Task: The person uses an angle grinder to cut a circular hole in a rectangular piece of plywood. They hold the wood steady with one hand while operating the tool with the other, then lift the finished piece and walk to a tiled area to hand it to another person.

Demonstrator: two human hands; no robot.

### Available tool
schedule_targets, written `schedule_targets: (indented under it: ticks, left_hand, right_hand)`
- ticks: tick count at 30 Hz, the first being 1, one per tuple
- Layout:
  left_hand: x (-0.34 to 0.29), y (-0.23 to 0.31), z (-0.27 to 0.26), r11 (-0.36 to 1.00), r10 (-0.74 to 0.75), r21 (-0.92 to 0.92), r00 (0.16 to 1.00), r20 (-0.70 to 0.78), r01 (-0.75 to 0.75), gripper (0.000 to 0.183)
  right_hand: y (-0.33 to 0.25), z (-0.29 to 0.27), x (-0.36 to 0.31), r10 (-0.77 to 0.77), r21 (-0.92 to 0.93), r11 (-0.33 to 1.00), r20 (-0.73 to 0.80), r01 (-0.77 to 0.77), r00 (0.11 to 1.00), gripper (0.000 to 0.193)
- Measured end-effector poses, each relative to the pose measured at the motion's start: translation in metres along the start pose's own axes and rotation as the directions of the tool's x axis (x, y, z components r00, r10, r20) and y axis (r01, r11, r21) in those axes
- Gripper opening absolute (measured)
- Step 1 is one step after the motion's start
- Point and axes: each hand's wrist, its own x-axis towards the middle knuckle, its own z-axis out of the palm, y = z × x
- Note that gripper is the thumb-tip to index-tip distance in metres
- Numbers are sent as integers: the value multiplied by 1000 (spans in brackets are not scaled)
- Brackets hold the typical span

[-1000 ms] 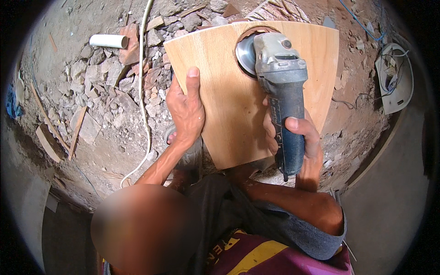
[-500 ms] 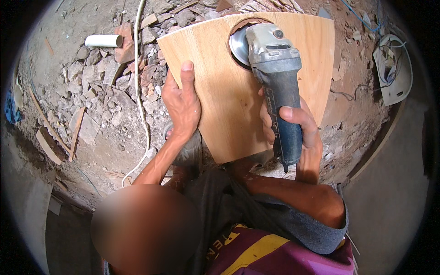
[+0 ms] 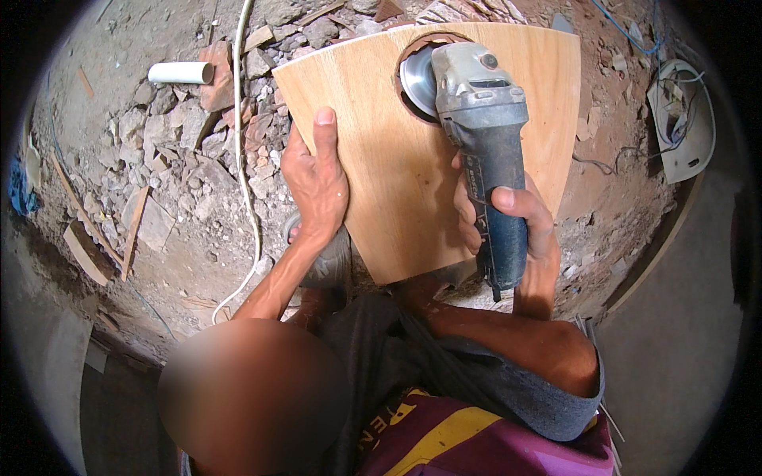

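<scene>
A light wooden board [image 3: 381,190] with a round hole near its far edge lies tilted across my feet and the rubble. My left hand [image 3: 315,182] grips the board's left edge, thumb on top and the other fingers hidden beneath. In my right hand [image 3: 524,214] is a blue-and-grey angle grinder [image 3: 488,151], fingers wrapped round its body. Its shiny disc [image 3: 419,82] sits in the round hole, against or very close to the right part of the rim; contact cannot be made out. The grinder's head covers part of the hole.
Broken stone and brick [image 3: 186,123] cover the ground at left. A white cable [image 3: 240,143] runs past the board's left side. There is a short white pipe [image 3: 181,73], wood strips [image 3: 135,230], and at right a white plastic piece [image 3: 683,119] with wires.
The angle grinder has shifted slightly to the right and toward me, its disc moving with it inside the hole. My left hand and the board have barely moved.
</scene>
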Motion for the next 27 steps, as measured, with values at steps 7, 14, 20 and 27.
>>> schedule_targets:
  ticks: [7, 14, 20, 27]
  left_hand:
    - [1, -1, 0, 1000, 19, 16, 1000, 18, -19, 58]
    - [0, 0, 1, 999, 16, 28, 1000, 5, -16, 59]
    - [1, -2, -1, 999, 12, 49, 1000, 9, -13, 61]
    - [1, -2, -1, 999, 9, 36, 1000, 16, -9, 60]
  right_hand:
    - [2, -1, 3, 6, -47, 999, -10, -7, 1000, 77]
    - [4, -3, 4, -15, -94, 995, -24, 13, 1000, 79]
    - [4, -2, 5, -29, -123, 992, -19, 27, 999, 79]
    - [4, -5, 7, -23, -135, 991, -15, 21, 1000, 80]
